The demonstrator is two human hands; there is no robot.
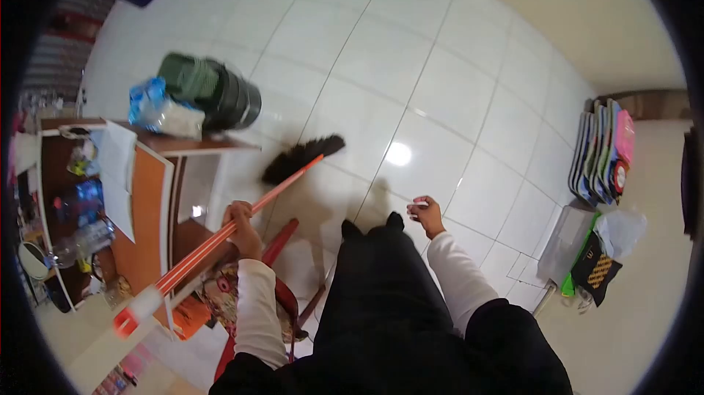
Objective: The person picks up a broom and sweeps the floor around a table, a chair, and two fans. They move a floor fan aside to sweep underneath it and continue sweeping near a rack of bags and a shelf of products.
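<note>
A long broom with an orange striped handle (pixel 192 257) slants across the left side of the head view. Its dark bristle head (pixel 302 158) rests on the white tiled floor. My left hand (pixel 243 230) is wrapped round the handle, at about its middle. To the right, my right hand (pixel 426 216) hangs over the floor in front of my body, with fingers partly curled and apart, holding nothing.
A wooden desk (pixel 143 211) with cluttered shelves stands at the left, beside a red chair (pixel 282 241). Behind it are a dark bin (pixel 238 96) and a green basket (pixel 189 78). Stacked folded items (pixel 598 149) and bags (pixel 595 263) line the right wall.
</note>
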